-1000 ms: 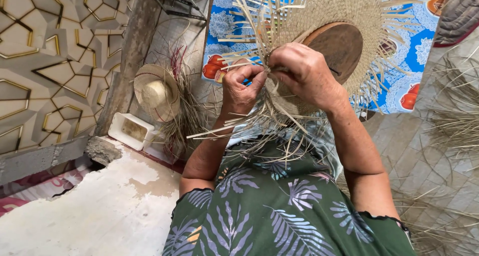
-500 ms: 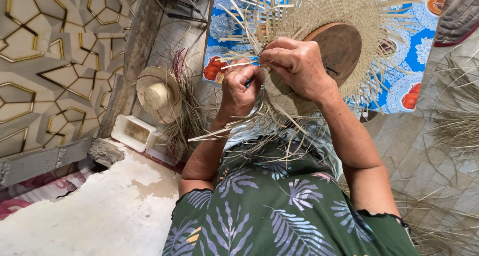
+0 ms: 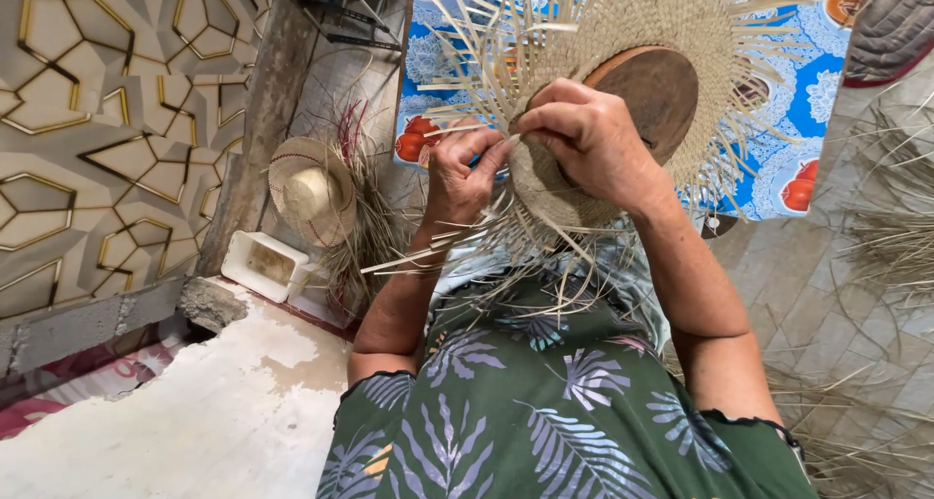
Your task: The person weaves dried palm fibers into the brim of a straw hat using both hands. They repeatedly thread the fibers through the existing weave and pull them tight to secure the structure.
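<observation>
The half-woven straw hat (image 3: 623, 61) sits over a round brown wooden block (image 3: 650, 92) in the far middle of the scene. Its crown is tightly plaited and pale. Many loose straw strips (image 3: 467, 246) stick out all around the edge, some hanging down toward the near side.

Straw hat (image 3: 623, 32): pale tan weave over a brown wooden block (image 3: 654, 90). Dress (image 3: 545, 411): dark green, grey-lilac leaf print. Cloth (image 3: 808, 100): blue and white with orange-red fruit. Wall (image 3: 107, 129): beige, gold geometric lines. Tub (image 3: 265, 264): white.
</observation>
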